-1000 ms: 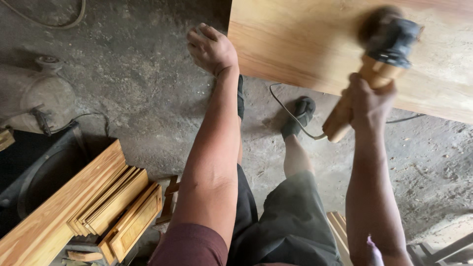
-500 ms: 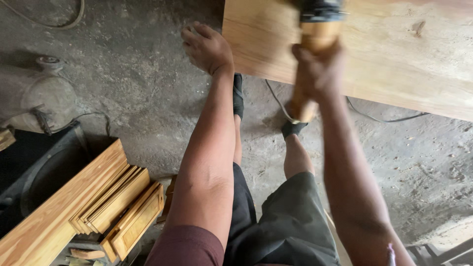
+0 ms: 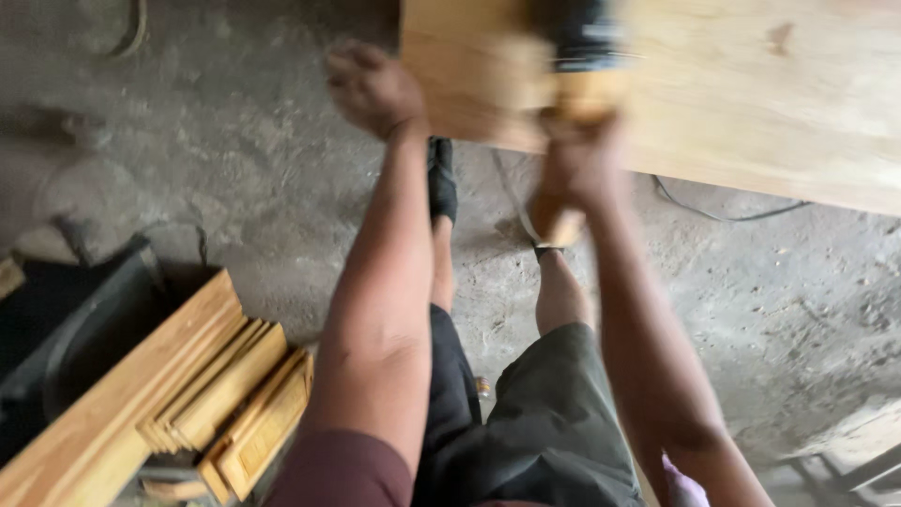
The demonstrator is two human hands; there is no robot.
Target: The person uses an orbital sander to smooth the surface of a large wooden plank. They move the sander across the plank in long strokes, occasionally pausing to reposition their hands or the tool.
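Observation:
A large light wooden board (image 3: 751,103) fills the top right of the head view. My left hand (image 3: 374,89) rests on the board's near left corner, fingers curled over the edge. My right hand (image 3: 574,164) grips the wooden-coloured handle of a power sander (image 3: 580,52), whose black head lies on the board near its left end. The picture is blurred by motion. The sander's black cable (image 3: 713,211) trails across the floor under the board.
A stack of wooden frames and planks (image 3: 188,394) lies on the concrete floor at lower left, beside a dark tub (image 3: 56,319). My legs and black shoes (image 3: 441,178) stand below the board. Part of a wooden piece (image 3: 845,451) shows at lower right.
My right hand has carried the sander leftward along the board, from its middle toward the left end. My left hand has stayed on the board's corner.

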